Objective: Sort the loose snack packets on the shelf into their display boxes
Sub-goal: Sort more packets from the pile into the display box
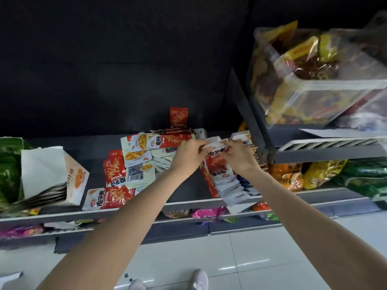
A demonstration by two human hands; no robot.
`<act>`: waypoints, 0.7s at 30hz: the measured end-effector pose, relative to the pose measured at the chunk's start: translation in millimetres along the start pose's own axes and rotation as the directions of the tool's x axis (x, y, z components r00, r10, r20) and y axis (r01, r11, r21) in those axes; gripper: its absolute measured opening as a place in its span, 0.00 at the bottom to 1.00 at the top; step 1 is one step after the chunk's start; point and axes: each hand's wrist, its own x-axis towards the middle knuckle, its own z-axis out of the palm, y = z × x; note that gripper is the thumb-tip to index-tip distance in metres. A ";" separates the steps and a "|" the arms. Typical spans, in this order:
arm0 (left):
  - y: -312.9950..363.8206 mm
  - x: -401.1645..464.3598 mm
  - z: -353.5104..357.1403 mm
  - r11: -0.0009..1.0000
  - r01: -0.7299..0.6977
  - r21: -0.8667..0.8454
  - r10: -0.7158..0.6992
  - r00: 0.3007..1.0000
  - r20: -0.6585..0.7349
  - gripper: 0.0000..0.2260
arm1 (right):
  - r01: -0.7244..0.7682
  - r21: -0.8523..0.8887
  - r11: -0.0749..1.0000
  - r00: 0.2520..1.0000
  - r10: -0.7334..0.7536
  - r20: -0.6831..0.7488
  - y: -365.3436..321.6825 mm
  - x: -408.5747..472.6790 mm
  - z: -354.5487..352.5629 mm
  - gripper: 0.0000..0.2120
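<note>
Both hands hold a small stack of red-and-white snack packets point(216, 145) above the grey shelf point(184, 191). My left hand point(188, 155) pinches its left end and my right hand point(240, 158) grips its right end. Directly beneath them stands a red display box point(225, 181) with white packets filed in a row. Loose red and white packets point(134, 164) lie scattered on the shelf to the left. A white display box point(54, 176) with an open flap stands further left, holding a row of packets.
Green bags point(8, 168) fill the shelf's far left. Orange, yellow and green bags point(318, 176) sit at the right under an upper shelf that carries a clear bin point(314, 84) of snacks. A lower shelf holds pink packets point(207, 213). White tiled floor lies below.
</note>
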 end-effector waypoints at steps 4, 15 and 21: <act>-6.6 -7.0 11.1 0.987 0.113 -0.110 -0.087 0.972 0.218 0.10 | 0.015 -0.275 0.961 0.980 0.040 0.194 19.4 1.1 1.6 0.18; -22.1 -7.6 3.5 0.995 0.089 -0.049 -0.080 0.982 0.172 0.12 | -0.018 -0.123 0.992 0.989 0.035 0.141 10.4 14.6 11.1 0.16; -21.1 -17.8 27.7 0.958 -0.223 0.183 0.194 0.967 0.162 0.12 | 0.049 -0.042 0.998 0.987 -0.042 0.152 32.8 11.4 9.6 0.17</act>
